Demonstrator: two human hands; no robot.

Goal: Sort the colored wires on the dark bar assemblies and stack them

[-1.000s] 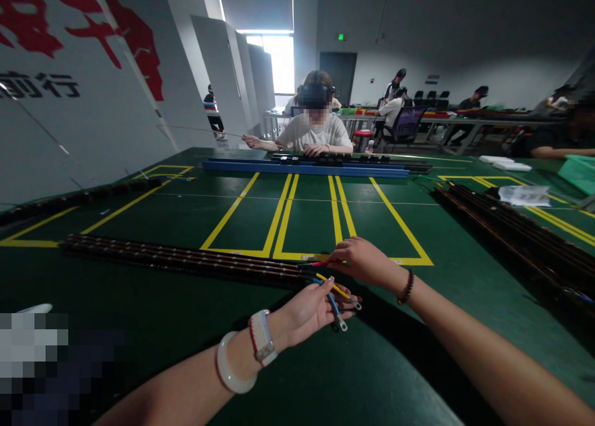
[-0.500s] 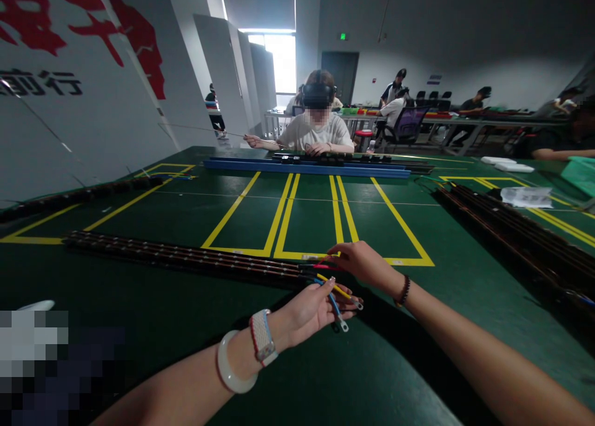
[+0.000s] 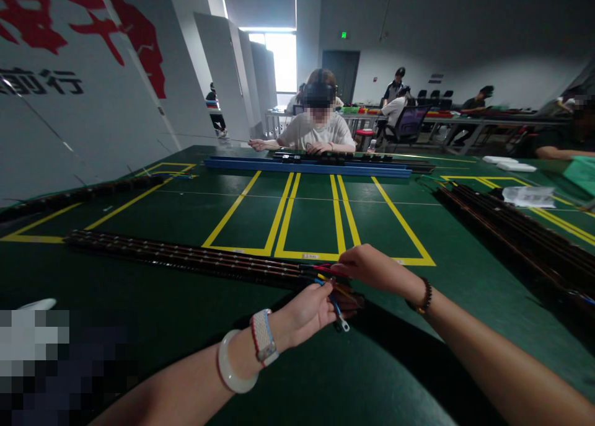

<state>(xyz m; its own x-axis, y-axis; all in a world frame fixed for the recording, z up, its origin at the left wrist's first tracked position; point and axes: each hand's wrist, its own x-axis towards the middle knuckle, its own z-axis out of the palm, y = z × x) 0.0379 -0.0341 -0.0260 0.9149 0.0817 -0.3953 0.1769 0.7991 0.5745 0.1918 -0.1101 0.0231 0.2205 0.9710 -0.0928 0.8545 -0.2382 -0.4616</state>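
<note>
A long dark assembly (image 3: 186, 256) with brown strips lies across the table in front of me, and coloured wires come out of its right end. My left hand (image 3: 313, 305) is closed around the blue wire (image 3: 334, 304) and a yellow wire beside it. A metal ring lug (image 3: 344, 325) at the blue wire's end hangs below my fingers. Just above, my right hand (image 3: 367, 266) pinches the red wire (image 3: 323, 267) near the assembly. The fingertips of my right hand partly hide that wire.
Yellow tape lines (image 3: 307, 255) mark the green table (image 3: 400, 327). Blue rails (image 3: 307, 166) lie at the far edge, before a seated person (image 3: 320, 128). More dark assemblies (image 3: 511, 246) lie at the right, near a clear plastic packet (image 3: 528, 196). Another strip (image 3: 93, 193) lies at the left.
My right hand has shifted slightly right and down along the red wire, its shadow now over the yellow wire. My left hand stays nearly where it was.
</note>
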